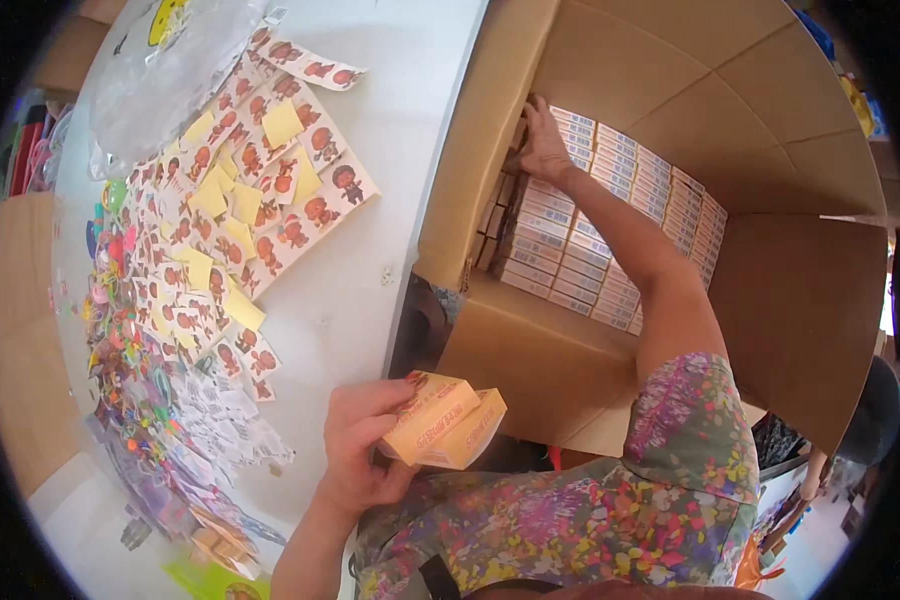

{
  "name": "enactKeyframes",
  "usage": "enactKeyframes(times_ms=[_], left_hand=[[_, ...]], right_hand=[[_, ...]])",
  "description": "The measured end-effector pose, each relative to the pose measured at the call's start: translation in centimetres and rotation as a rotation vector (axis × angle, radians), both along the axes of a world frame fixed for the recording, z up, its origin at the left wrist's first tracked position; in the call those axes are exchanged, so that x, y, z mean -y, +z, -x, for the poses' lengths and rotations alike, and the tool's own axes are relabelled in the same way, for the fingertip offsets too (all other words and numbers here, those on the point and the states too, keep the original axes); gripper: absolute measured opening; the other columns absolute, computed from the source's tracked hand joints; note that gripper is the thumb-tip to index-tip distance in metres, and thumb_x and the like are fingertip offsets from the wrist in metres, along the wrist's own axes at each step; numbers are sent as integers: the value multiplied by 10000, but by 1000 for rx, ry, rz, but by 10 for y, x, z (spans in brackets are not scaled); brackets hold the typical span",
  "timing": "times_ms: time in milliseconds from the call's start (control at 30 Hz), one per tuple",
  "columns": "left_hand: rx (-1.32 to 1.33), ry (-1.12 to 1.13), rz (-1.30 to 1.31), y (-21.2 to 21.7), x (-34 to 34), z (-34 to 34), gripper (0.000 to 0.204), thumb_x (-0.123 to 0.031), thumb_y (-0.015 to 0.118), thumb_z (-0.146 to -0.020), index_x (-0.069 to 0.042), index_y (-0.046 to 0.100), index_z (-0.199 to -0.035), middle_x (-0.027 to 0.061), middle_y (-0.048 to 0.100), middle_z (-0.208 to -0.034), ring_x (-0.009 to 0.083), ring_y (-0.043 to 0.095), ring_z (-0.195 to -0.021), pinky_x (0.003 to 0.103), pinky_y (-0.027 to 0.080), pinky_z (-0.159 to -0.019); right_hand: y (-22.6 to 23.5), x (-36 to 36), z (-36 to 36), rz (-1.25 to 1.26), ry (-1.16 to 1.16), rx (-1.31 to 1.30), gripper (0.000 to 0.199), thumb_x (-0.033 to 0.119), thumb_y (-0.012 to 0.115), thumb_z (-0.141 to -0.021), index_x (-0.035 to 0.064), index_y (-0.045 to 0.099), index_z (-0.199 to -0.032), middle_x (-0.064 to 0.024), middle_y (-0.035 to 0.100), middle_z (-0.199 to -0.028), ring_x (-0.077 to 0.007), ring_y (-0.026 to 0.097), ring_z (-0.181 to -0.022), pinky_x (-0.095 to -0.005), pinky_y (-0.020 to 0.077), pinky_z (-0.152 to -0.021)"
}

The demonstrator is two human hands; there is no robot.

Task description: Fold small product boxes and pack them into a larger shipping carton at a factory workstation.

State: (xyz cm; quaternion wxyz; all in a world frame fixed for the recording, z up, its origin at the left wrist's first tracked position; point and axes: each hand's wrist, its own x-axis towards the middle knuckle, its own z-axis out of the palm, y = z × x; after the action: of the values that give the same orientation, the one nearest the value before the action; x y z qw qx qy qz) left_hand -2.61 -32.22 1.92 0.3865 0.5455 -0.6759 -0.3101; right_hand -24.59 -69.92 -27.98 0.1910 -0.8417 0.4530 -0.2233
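My left hand (363, 445) is closed around two small yellow-orange cardboard boxes (450, 425), one overlapping the other, in front of my body beside the table. My right arm reaches over the near wall of a large brown carton (545, 350). Inside it, my right hand (546, 150) is at the left wall, by the top of the packed small boxes (610, 165). Its visible fingers are apart and bent down toward the stacks; their tips are partly hidden, and I see no box between them.
A white table (360, 150) lies to the left, with sticker sheets (270, 240), yellow paper slips (282, 124), a clear plastic bag (150, 100) and many small colourful trinkets (110, 300). The carton's open flap (800, 300) stands out at the right. Part of another person (820, 470) shows at the far right.
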Motion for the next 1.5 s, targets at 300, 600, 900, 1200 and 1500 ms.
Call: enactKeyframes(times_ms=[300, 600, 900, 1200, 1500], left_hand=[[9, -5, -28, 2, 1, 0, 513, -190, 767, -811, -74, 403, -1153, 237, 555, -1137, 321, 552, -1029, 427, 502, -885], [1, 11, -9, 0, 2, -1, 502, -198, 759, -816, -77, 404, -1150, 227, 562, -1126, 328, 558, -1019, 433, 498, -878], [15, 19, -8, 2, 2, 0, 495, -240, 760, -817, -80, 416, -1135, 225, 589, -1122, 324, 565, -1011, 432, 468, -866], [-30, 141, 38, 3, 5, 7, 402, -90, 761, -708, -89, 513, -1024, 147, 642, -1104, 306, 636, -929, 391, 442, -794], [-25, 141, 25, 2, 6, 7, 380, -124, 769, -715, -96, 523, -1003, 144, 640, -1112, 299, 634, -927, 388, 439, -790]], right_hand=[[44, 0, -6, -143, -41, -545, 882, 250, 783, -730, 57, 314, -1451, -137, 448, -1401, -316, 380, -1333, -530, 233, -1122], [45, -2, 12, 80, -51, -218, 838, 290, 846, -642, 39, 455, -1340, -176, 569, -1162, -356, 542, -1081, -427, 447, -934], [-3, 9, -6, 127, -67, -402, 970, 243, 826, -665, 71, 286, -1453, -184, 402, -1417, -343, 385, -1322, -576, 292, -1068], [20, 4, -2, 10, -41, -427, 937, 326, 783, -724, 94, 252, -1460, -106, 370, -1453, -322, 317, -1377, -615, 192, -1109], [40, 24, -4, -209, -251, -467, 809, 339, 819, -665, 117, 463, -1357, -107, 497, -1351, -301, 413, -1297, -586, 260, -1067]])
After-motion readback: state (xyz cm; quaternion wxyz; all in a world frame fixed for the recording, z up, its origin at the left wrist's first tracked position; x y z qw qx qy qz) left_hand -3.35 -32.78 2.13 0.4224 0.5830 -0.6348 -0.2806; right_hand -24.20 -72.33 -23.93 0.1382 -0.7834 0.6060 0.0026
